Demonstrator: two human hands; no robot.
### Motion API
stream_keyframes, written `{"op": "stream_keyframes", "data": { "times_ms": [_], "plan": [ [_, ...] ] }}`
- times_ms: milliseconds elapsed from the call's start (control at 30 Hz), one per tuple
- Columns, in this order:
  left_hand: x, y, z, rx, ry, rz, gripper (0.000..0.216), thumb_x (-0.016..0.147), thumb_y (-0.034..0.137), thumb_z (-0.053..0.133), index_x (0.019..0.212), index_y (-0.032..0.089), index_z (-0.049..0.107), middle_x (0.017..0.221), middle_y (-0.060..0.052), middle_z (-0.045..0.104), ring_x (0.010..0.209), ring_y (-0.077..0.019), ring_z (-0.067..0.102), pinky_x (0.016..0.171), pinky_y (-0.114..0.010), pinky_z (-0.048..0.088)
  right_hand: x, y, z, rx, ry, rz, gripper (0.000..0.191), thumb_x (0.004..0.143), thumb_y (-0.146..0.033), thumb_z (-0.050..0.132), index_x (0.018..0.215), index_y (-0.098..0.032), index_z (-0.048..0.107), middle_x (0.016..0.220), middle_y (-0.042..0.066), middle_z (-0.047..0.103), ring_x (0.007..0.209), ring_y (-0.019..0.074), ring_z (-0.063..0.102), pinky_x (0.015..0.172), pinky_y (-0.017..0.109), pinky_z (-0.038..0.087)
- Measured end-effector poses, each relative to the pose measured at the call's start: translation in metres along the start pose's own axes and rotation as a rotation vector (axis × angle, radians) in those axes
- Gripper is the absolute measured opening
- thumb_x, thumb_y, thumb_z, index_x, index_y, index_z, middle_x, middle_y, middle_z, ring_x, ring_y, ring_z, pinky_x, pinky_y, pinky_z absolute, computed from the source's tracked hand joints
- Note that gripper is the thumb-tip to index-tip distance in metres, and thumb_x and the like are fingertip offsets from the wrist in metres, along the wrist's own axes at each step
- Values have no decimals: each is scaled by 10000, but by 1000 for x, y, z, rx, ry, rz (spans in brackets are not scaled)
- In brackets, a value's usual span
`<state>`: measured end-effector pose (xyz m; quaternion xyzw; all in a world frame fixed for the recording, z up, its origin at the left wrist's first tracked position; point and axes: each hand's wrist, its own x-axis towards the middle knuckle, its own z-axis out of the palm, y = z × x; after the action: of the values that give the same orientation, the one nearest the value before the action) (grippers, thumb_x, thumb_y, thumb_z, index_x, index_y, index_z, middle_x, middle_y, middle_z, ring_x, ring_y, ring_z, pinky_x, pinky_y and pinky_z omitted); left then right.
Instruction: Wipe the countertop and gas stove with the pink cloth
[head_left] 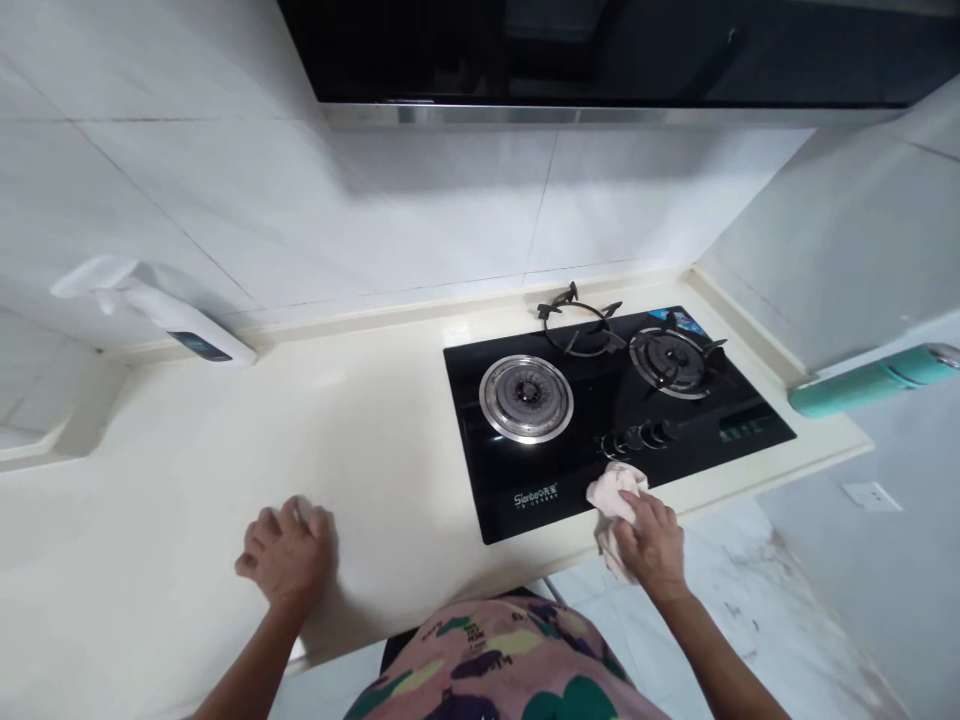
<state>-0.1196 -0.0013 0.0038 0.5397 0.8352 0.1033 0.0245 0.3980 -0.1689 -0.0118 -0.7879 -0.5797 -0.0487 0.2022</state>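
"Cream counter (225, 450) first, since it's the biggest thing here: my left hand (289, 555) rests on it, fingers curled into a loose fist. Whether anything is inside, I can't tell."

"And the black glass hob (570, 480)?"

"Set into the counter on my right. One pan support (581, 325) is off and lies at the hob's back edge, so the left burner (526, 398) is bare. The right burner (671, 360) has its support on."

"Your right hand (654, 545)?"

"Closed around a bunched pale cloth (615, 490), pressed on the hob's front edge, just below the row of knobs (637, 438)."

"That closeness worries me."

"Me too. I'd judge that a sweep upward could catch a knob and turn it, letting gas out. The cloth's loose tail also hangs past the counter edge, so it might snag."
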Motion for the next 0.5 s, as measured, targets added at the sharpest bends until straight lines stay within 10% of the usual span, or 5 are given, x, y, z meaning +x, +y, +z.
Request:
{"op": "stream_keyframes", "data": {
  "times_ms": [267,500],
  "plan": [
    [3,-5,6,-9,-1,2,595,1028,530,323,1439,179,571,1585,-250,445,1515,-435,336,1180,-719,273,124,-37,2,228,223,54,438,985,-368,483,1378,-206,590,1379,179,539,1253,334,533,1041,522,480],
    [4,-4,5,-6,-10,0,588,1032,524,323,1442,174,557,1591,-267,434,1524,-438,330,1167,-719,281,256,-45,45,-2,-234,545,546,944,-265,475,1483,-224,551,1569,193,448,1366,414,431,1073,656,384]
  ]
}}
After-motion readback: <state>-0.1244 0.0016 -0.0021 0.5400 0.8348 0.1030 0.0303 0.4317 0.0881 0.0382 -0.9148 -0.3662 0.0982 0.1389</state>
